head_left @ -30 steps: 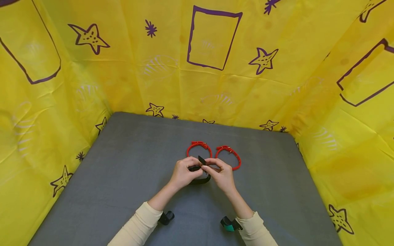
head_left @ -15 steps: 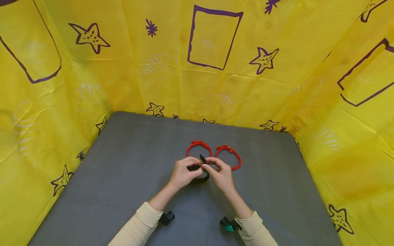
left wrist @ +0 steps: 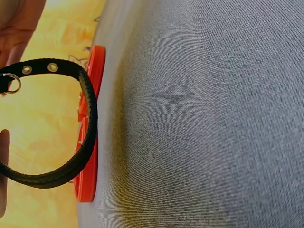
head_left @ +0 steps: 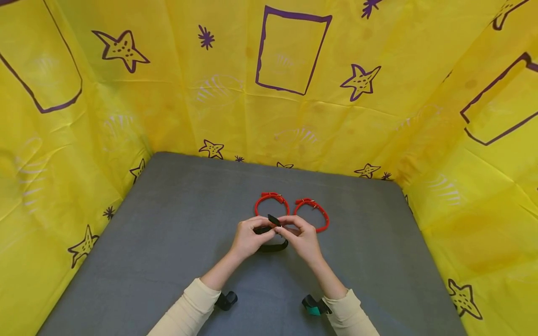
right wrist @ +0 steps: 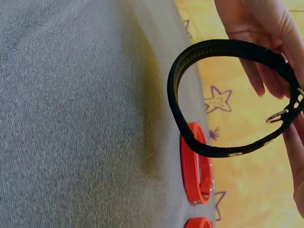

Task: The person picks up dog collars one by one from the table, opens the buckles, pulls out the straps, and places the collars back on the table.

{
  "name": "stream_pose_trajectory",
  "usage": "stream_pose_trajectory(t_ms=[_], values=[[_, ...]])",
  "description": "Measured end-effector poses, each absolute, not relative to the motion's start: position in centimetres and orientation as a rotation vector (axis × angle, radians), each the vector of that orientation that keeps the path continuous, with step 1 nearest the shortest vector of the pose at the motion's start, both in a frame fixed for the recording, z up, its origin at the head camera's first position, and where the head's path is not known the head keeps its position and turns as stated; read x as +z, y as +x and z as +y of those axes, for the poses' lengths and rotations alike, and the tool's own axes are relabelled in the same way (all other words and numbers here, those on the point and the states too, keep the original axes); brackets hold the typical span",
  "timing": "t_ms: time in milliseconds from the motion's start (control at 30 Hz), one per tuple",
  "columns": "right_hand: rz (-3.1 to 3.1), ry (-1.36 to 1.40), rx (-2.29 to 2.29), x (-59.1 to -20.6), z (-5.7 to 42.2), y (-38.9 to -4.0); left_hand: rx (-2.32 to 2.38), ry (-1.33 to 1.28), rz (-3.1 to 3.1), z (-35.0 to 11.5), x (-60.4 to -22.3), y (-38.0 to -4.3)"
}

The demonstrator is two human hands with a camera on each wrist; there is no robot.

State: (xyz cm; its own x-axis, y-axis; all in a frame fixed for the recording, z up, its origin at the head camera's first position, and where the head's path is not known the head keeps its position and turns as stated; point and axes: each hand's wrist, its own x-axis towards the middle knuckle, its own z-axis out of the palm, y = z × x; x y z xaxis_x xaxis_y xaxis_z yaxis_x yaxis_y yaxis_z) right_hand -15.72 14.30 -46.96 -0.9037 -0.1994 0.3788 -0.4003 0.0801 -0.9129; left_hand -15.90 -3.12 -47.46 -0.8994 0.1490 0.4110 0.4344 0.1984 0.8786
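Both hands hold a black collar point(head_left: 272, 247) in front of the body, above the table. It forms a closed loop with metal eyelets and a D-ring, and its strap point(left wrist: 92, 118) hangs below the fingers in the left wrist view. My left hand point(head_left: 247, 237) pinches the collar on one side of the buckle. On the other side, my right hand point(head_left: 304, 239) pinches it between thumb and fingers. The strap's pointed end point(head_left: 274, 220) sticks up between the fingertips. In the right wrist view a metal buckle point(right wrist: 299, 97) shows partly at the fingers.
Two red collars, the left one point(head_left: 287, 207) and the right one point(head_left: 325, 217), lie buckled in rings just beyond the hands on the grey table point(head_left: 189, 200). Yellow fabric walls point(head_left: 189, 107) with purple drawings stand at the back and both sides.
The strap's pointed end has tipped slightly to the left between the fingertips, and the hanging loop has shifted a little. Both hands keep their hold in nearly the same place.
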Motion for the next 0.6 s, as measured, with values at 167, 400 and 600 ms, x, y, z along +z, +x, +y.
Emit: stream_pose_trajectory(t_ms=[167, 400, 600], values=[[-2.237, 0.698, 1.835, -46.9, 14.6, -15.8, -1.796, -0.549, -2.239, -3.2, -47.5, -16.0], [-2.345, 0.731, 1.779, -46.9, 15.2, -15.8, -1.851, -0.54, -2.213, -3.5, -47.4, -16.2], [-2.355, 0.728, 1.797, -47.2, 15.6, -15.7, -1.907, -0.522, -2.191, -3.7, -47.3, -16.3]])
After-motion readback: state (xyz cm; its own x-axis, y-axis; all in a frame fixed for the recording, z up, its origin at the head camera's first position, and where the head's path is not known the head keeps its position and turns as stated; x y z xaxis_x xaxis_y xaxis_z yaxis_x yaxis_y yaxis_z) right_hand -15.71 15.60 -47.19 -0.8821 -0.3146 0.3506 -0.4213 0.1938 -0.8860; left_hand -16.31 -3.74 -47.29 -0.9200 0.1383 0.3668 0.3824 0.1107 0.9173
